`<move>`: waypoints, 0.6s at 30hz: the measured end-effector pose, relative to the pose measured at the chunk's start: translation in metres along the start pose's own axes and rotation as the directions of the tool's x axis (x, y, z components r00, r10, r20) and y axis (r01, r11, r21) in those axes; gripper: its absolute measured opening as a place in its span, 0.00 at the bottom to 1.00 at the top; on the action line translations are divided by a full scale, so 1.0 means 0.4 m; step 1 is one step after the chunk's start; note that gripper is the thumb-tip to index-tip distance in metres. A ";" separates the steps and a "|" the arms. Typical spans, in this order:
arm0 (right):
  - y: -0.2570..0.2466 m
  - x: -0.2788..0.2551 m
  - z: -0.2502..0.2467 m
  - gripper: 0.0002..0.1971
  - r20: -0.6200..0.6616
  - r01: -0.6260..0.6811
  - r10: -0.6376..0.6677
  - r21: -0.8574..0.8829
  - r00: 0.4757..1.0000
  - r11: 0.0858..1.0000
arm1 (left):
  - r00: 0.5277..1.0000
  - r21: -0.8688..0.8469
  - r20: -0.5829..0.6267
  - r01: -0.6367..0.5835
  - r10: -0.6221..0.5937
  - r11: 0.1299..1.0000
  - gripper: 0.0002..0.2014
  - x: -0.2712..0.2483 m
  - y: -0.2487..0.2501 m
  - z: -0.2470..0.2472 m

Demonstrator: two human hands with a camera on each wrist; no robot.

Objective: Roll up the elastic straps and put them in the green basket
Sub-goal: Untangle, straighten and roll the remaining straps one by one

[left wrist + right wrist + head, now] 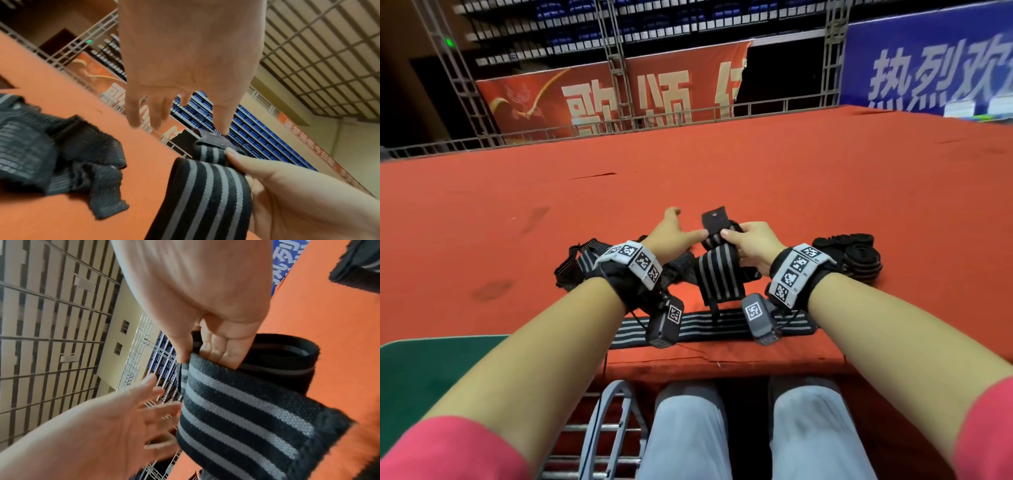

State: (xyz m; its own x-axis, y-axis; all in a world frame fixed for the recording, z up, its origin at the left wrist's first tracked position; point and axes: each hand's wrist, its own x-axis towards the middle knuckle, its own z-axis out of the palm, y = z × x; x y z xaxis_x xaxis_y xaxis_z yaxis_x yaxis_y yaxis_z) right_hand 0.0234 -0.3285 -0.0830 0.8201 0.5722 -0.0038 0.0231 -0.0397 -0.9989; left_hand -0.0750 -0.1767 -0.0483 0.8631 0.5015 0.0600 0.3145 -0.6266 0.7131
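Observation:
A black elastic strap with grey stripes [717, 274] [205, 194] [236, 418] is held up over the red table [756, 171], folded over itself. My right hand [750, 243] [287, 186] [205, 305] grips it, with the thumb on top and the fingers [218, 350] curled under the fold. My left hand [671, 236] [185, 56] [102, 426] is spread with straight fingers just left of the strap, its thumb tip touching the strap's dark end tab. A green surface [414, 370] lies at the lower left; I cannot tell whether it is the basket.
A heap of loose black straps [582, 263] [41, 154] lies under my left wrist. Another striped strap [709, 330] lies flat along the table's near edge. Several rolled straps [859, 253] [355, 267] sit right of my right wrist. A metal frame [602, 428] stands by my knees.

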 end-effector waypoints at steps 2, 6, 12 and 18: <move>0.000 0.000 0.002 0.06 -0.014 -0.011 0.012 0.069 1.000 0.998 | 0.974 -0.073 0.203 0.114 -0.097 0.991 0.30 -0.012 -0.017 0.014; 0.004 -0.001 0.007 0.05 0.012 -0.038 0.036 0.168 0.999 0.985 | 0.944 -0.319 0.327 0.153 -0.043 0.935 0.08 -0.025 -0.044 0.058; 0.017 0.002 -0.045 0.11 -0.081 -0.049 0.053 0.049 0.995 0.998 | 0.970 -0.449 0.223 0.194 -0.101 0.872 0.12 -0.001 -0.082 0.045; 0.025 0.015 -0.140 0.20 -0.344 0.001 -0.018 -0.048 0.939 0.999 | 0.976 -0.049 0.194 0.114 -0.103 0.992 0.13 0.005 -0.182 -0.026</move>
State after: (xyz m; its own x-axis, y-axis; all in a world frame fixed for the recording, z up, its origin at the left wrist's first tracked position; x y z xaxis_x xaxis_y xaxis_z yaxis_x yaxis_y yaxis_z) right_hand 0.0607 -0.3711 -0.0906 0.9663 0.2555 0.0298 0.0516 -0.0788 -0.9956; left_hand -0.1000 -0.1240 -0.0928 0.8863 0.4380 -0.1505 0.3916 -0.5353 0.7484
